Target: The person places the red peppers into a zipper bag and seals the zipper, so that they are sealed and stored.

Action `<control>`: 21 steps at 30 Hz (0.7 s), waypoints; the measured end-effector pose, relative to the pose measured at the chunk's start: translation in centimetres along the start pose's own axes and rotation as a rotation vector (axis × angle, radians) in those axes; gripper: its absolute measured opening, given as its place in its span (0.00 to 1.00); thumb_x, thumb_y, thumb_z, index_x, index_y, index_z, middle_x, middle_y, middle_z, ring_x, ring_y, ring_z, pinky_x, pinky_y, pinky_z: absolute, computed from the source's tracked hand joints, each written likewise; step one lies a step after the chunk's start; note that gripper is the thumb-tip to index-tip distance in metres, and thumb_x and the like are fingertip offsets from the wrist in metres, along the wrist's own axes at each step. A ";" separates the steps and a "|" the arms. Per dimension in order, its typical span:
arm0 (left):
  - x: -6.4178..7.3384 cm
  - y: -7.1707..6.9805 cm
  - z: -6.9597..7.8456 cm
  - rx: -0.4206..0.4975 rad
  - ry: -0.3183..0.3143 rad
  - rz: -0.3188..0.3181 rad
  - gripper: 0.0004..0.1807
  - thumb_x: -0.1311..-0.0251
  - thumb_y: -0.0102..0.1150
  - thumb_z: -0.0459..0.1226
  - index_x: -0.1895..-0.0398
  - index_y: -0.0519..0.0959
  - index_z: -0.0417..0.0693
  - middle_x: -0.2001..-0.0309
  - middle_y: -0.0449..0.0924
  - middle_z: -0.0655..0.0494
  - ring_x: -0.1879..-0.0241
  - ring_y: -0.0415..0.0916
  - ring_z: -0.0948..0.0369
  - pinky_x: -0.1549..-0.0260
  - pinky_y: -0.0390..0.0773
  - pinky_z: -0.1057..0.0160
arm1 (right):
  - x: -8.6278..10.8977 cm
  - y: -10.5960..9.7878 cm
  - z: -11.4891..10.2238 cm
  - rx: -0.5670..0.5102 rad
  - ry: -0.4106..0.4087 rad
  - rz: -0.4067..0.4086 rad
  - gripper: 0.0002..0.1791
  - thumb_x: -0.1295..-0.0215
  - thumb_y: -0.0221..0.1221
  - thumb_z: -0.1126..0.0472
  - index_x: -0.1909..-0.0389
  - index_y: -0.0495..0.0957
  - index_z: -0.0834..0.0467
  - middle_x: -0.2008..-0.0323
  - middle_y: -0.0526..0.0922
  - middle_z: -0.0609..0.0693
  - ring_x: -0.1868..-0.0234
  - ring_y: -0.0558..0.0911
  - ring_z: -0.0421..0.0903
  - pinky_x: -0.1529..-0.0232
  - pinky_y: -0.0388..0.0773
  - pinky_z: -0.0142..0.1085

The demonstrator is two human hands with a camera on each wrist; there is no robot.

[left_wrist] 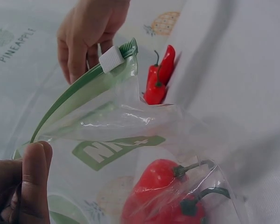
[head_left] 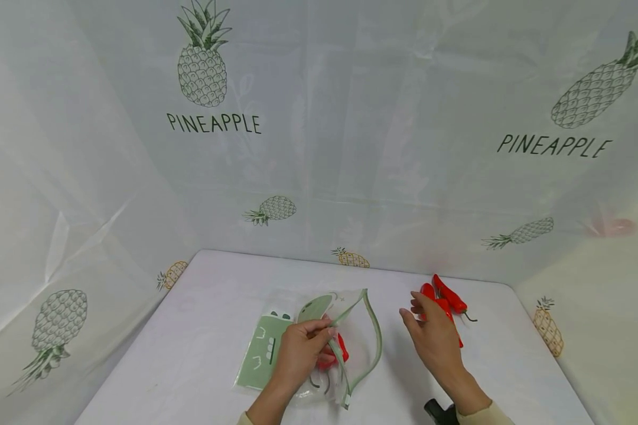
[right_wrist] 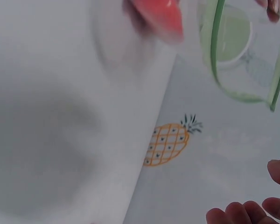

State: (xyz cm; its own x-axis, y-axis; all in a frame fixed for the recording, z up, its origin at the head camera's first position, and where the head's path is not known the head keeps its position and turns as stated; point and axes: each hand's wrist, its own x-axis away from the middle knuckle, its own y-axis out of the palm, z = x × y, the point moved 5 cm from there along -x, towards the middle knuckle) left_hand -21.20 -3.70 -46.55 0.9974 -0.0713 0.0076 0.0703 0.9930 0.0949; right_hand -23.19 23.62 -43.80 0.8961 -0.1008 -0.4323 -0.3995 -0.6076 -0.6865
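Holding a clear bag point(left_wrist: 102, 123) open seems the step: the left hand point(head_left: 300, 348) pinches its green rim point(head_left: 380, 336), red peppers point(left_wrist: 149, 191) inside beside those fingers. The right hand point(head_left: 437, 333), loosely bent, holding nothing, is near loose peppers point(head_left: 449, 293); picking one likely needs a gentle pinch. The sheet point(head_left: 351, 177) says "PINEAPPLE"; the bag's letters point(left_wrist: 107, 151) look unclear.

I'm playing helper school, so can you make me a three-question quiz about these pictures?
1. Which hand pinches the clear plastic bag with green edging: left or right?
2. True or false: all the glossy red peppers are inside the bag.
3. Fill in the colour: the small, boxy slider on the bag's edge is ____.

Key:
1. The left hand.
2. False; some lie outside it on the white tabletop.
3. White.
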 end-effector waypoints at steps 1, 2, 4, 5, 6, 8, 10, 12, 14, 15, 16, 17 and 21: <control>0.0 0.0 0.0 0.002 0.000 -0.001 0.17 0.31 0.69 0.33 0.45 0.85 0.31 0.59 0.89 0.38 0.72 0.89 0.52 0.71 0.91 0.56 | -0.1 -0.2 0.3 0.010 -0.005 0.009 0.27 0.33 0.72 0.61 0.35 0.78 0.64 0.51 0.88 0.60 0.53 0.87 0.59 0.57 0.91 0.52; 0.0 0.0 0.0 0.002 -0.001 0.000 0.17 0.31 0.69 0.34 0.45 0.85 0.31 0.59 0.89 0.39 0.73 0.89 0.54 0.71 0.91 0.56 | -0.3 -0.4 0.7 0.019 -0.009 0.019 0.27 0.34 0.72 0.62 0.36 0.78 0.65 0.52 0.88 0.60 0.54 0.87 0.59 0.60 0.91 0.52; 0.0 -0.1 -0.1 -0.004 -0.002 0.003 0.17 0.31 0.69 0.34 0.45 0.85 0.31 0.59 0.89 0.40 0.74 0.88 0.57 0.71 0.91 0.56 | -0.6 -0.9 1.4 0.037 -0.018 0.035 0.27 0.34 0.72 0.62 0.36 0.78 0.66 0.53 0.88 0.61 0.56 0.87 0.59 0.64 0.91 0.51; 0.0 -0.1 -0.1 -0.007 -0.003 0.004 0.17 0.31 0.69 0.34 0.45 0.85 0.31 0.59 0.89 0.41 0.74 0.88 0.58 0.71 0.91 0.55 | -0.7 -1.1 1.8 0.049 -0.022 0.040 0.28 0.34 0.72 0.63 0.36 0.78 0.66 0.53 0.87 0.62 0.56 0.87 0.59 0.66 0.90 0.51; 0.0 -0.1 -0.1 -0.010 -0.003 0.006 0.17 0.32 0.69 0.35 0.45 0.85 0.32 0.59 0.89 0.41 0.74 0.87 0.59 0.71 0.91 0.55 | -0.8 -1.3 2.2 0.057 -0.020 0.043 0.28 0.35 0.72 0.63 0.36 0.78 0.67 0.53 0.87 0.63 0.57 0.87 0.60 0.67 0.90 0.50; 0.0 -0.1 -0.1 -0.020 0.000 0.008 0.17 0.31 0.69 0.35 0.45 0.85 0.32 0.60 0.89 0.42 0.74 0.87 0.59 0.71 0.91 0.53 | -1.0 -1.7 3.0 0.070 -0.012 0.045 0.28 0.35 0.72 0.64 0.36 0.77 0.67 0.52 0.86 0.65 0.56 0.86 0.61 0.67 0.90 0.52; 0.0 -0.1 -0.2 -0.025 0.001 0.009 0.17 0.32 0.69 0.35 0.45 0.85 0.32 0.60 0.89 0.42 0.74 0.87 0.58 0.71 0.91 0.52 | -1.2 -2.0 3.8 0.086 -0.004 0.041 0.29 0.34 0.71 0.64 0.35 0.75 0.68 0.50 0.85 0.67 0.54 0.85 0.63 0.66 0.90 0.55; -0.1 -0.1 -0.3 -0.031 -0.002 0.012 0.16 0.32 0.69 0.35 0.46 0.86 0.32 0.60 0.90 0.42 0.74 0.87 0.58 0.70 0.91 0.51 | -1.4 -2.3 4.7 0.098 0.012 0.035 0.29 0.33 0.69 0.64 0.34 0.74 0.68 0.48 0.84 0.69 0.52 0.84 0.65 0.62 0.90 0.58; 0.0 -0.2 -0.4 -0.030 -0.004 0.014 0.16 0.32 0.69 0.35 0.46 0.86 0.33 0.59 0.90 0.42 0.74 0.87 0.57 0.70 0.91 0.50 | -1.7 -2.5 5.6 0.108 0.023 0.029 0.29 0.32 0.68 0.64 0.33 0.74 0.68 0.47 0.84 0.70 0.52 0.84 0.66 0.60 0.89 0.60; 0.0 -0.2 -0.4 -0.029 -0.006 0.014 0.16 0.32 0.69 0.35 0.46 0.86 0.33 0.59 0.90 0.42 0.74 0.86 0.57 0.70 0.91 0.50 | -1.8 -2.6 6.1 0.118 0.034 0.024 0.29 0.31 0.68 0.64 0.33 0.73 0.68 0.46 0.83 0.70 0.51 0.84 0.66 0.59 0.89 0.61; -0.1 -0.2 -0.4 -0.030 -0.007 0.013 0.16 0.32 0.69 0.35 0.46 0.86 0.33 0.60 0.90 0.42 0.74 0.86 0.58 0.70 0.91 0.50 | -1.9 -2.6 6.6 0.124 0.046 0.019 0.29 0.31 0.68 0.64 0.33 0.73 0.68 0.46 0.83 0.70 0.51 0.83 0.66 0.58 0.88 0.62; 0.0 -0.2 -0.4 -0.026 -0.008 0.013 0.16 0.31 0.69 0.35 0.46 0.86 0.33 0.60 0.90 0.42 0.74 0.86 0.57 0.70 0.91 0.49 | -2.1 -2.7 7.1 0.129 0.058 0.011 0.29 0.31 0.67 0.64 0.32 0.73 0.68 0.46 0.82 0.71 0.51 0.83 0.66 0.57 0.88 0.63; -0.1 -0.2 -0.4 -0.032 -0.007 0.008 0.16 0.31 0.69 0.35 0.46 0.86 0.33 0.60 0.90 0.41 0.75 0.85 0.59 0.70 0.91 0.50 | -2.5 -2.6 9.0 0.157 0.103 -0.027 0.32 0.31 0.67 0.63 0.30 0.70 0.68 0.44 0.80 0.72 0.49 0.81 0.68 0.56 0.87 0.65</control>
State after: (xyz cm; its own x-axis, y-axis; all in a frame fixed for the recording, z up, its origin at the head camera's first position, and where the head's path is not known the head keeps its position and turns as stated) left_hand -21.29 -3.85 -47.01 0.9979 -0.0635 0.0152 0.0625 0.9960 0.0632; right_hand -26.09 32.54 -46.17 0.9186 -0.1709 -0.3563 -0.3934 -0.4818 -0.7830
